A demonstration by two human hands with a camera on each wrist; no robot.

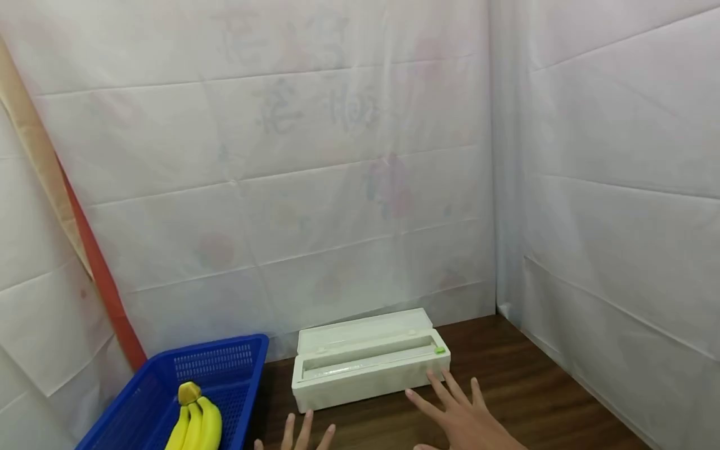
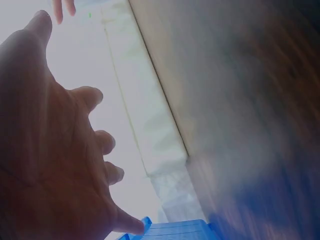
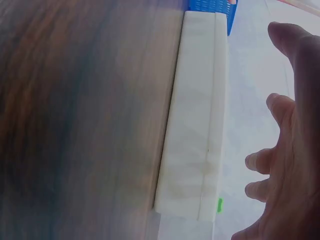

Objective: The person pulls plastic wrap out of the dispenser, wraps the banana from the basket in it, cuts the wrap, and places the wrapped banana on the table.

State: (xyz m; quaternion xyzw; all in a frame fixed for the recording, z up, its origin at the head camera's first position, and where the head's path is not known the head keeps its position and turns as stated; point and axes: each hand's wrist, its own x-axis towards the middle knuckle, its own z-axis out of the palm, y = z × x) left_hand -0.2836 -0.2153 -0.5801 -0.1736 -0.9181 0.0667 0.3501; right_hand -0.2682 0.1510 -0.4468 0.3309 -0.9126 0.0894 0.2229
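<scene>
A long white box (image 1: 371, 378), which looks like a cling film dispenser, stands on the table with its lid (image 1: 365, 331) tipped back. Clear film seems to lie in its slot, and a small green tab (image 1: 440, 350) sits at the right end. My right hand (image 1: 464, 415) hovers with fingers spread near the box's front right corner; the right wrist view shows it apart from the box. At the bottom edge, only the fingers of my left hand (image 1: 304, 434) show in the head view. That hand (image 2: 60, 145) is spread too and holds nothing.
To the left stands a blue plastic basket (image 1: 255, 369) with a bunch of bananas (image 1: 194, 419) in it. White sheets (image 1: 337, 187) hang behind and along both sides of the dark wooden table (image 1: 540, 387). A red and tan strip (image 1: 101, 275) runs down the left.
</scene>
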